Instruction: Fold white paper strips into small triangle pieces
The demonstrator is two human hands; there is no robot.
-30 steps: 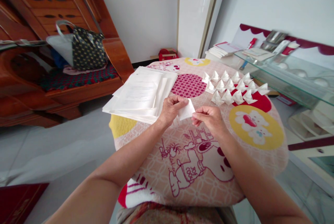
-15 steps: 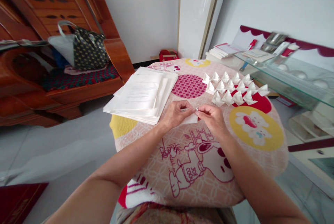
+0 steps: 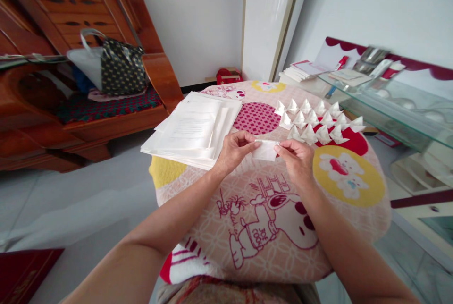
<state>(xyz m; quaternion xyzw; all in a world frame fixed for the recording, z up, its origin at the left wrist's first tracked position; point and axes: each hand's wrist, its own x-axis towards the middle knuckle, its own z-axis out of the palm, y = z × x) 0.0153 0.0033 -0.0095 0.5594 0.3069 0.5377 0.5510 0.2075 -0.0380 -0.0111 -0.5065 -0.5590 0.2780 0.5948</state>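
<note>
Between my hands is a small white piece of folded paper (image 3: 265, 151), held up just above the patterned tablecloth. My left hand (image 3: 236, 150) pinches its upper left corner with thumb and fingers. At the opposite corner, my right hand (image 3: 296, 156) grips the paper the same way. A stack of white paper sheets (image 3: 191, 124), the top one printed, lies left of my left hand. Beyond my right hand stand several folded white paper boats (image 3: 311, 116) in rows.
The round table wears a pink cloth (image 3: 226, 228) with cartoon prints. To the right stands a glass shelf (image 3: 396, 101) with metal bowls and papers. A wooden bench (image 3: 116, 120) on the left carries a black patterned bag (image 3: 122, 65). A tall white cabinet unit (image 3: 265, 25) is behind.
My hands have moved apart along the paper's top edge, the left slightly up and the right to the right. More of the folded paper now shows between them.
</note>
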